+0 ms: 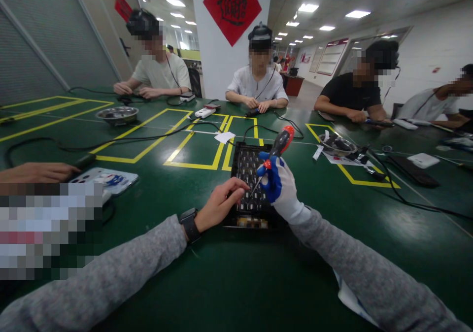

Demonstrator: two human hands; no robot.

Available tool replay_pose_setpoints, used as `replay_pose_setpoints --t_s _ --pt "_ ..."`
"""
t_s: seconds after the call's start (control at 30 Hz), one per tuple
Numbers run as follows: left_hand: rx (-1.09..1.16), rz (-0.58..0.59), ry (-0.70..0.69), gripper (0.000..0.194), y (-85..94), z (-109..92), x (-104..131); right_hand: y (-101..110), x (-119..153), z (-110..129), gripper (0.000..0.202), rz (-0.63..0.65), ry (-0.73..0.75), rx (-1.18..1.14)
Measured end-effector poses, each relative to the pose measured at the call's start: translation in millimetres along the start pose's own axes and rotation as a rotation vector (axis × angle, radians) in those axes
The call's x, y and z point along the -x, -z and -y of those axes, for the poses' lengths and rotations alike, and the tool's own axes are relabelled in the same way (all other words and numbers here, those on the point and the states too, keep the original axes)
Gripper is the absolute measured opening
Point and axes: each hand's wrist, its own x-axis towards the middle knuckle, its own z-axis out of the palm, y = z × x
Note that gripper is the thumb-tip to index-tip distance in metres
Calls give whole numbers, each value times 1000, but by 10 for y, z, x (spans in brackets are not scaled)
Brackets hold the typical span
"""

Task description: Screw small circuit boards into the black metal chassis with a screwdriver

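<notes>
A black case (242, 157) with rows of round, shiny recesses lies on the table before me. My right hand (279, 182), in a white glove with blue coating, grips a red-and-black screwdriver (283, 141). The screwdriver is tilted, handle up, and its thin shaft points down to the left into the case. My left hand (223, 201), bare and with a dark watch at the wrist, reaches over the case's left side. Its fingers are bent together close to the screwdriver's tip; anything between them is too small to make out. A brownish-gold part (252, 222) shows at the case's near end.
Yellow tape (192, 164) marks boxes on the green table. Metal bowls stand left (117, 115) and right (338, 146). Black cables (148, 137) cross the table. A co-worker's hand (48, 173) rests at left near a white-and-blue packet (111, 180). Several people sit opposite.
</notes>
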Motion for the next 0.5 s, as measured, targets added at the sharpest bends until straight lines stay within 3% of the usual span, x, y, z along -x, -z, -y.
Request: replay_pose_setpoints --t_s 0.13,0.5 --pt "-47 -99 1 30 4 10 -9 44 -82 -73 33 -237 125 36" --pt "-137 14 -6 39 -5 8 -22 64 -62 -116 29 -324 283 293"
